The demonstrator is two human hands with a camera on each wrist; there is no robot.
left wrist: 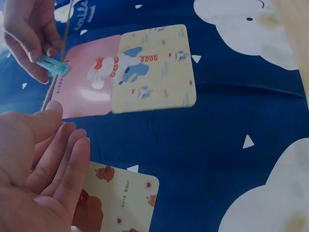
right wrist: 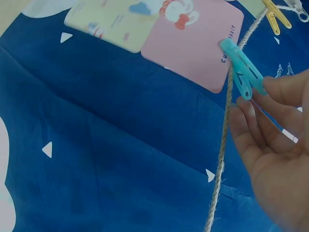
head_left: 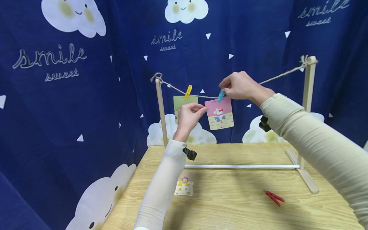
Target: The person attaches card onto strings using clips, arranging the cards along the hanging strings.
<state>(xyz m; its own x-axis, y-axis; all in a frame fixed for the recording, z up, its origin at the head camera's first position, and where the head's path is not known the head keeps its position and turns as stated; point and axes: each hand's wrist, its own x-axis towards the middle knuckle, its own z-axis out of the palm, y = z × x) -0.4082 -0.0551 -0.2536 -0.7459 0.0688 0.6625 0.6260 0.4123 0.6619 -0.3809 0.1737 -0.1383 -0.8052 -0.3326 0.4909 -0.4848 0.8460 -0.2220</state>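
A pink-and-yellow card (head_left: 220, 113) with a rabbit picture hangs from the rope (right wrist: 224, 140) by a blue clothespin (head_left: 221, 95). My right hand (head_left: 240, 85) pinches the clothespin's handles between thumb and fingers, its prongs over the card's top edge. My left hand (head_left: 189, 118) has thumb and index finger together at the card's upper left corner, seeming to pinch it; the contact is partly hidden behind the thumb. Left of it, a green-topped card (head_left: 184, 101) hangs under a yellow clothespin (head_left: 188, 92), partly covered by the left hand.
The rope runs between two wooden posts (head_left: 308, 86), joined low down by a white bar (head_left: 244, 166). A red clothespin (head_left: 274, 197) lies on the wooden table (head_left: 230, 204) at the right. A lion card (head_left: 185, 183) lies beside the left forearm. Blue curtains (head_left: 129, 95) surround the table.
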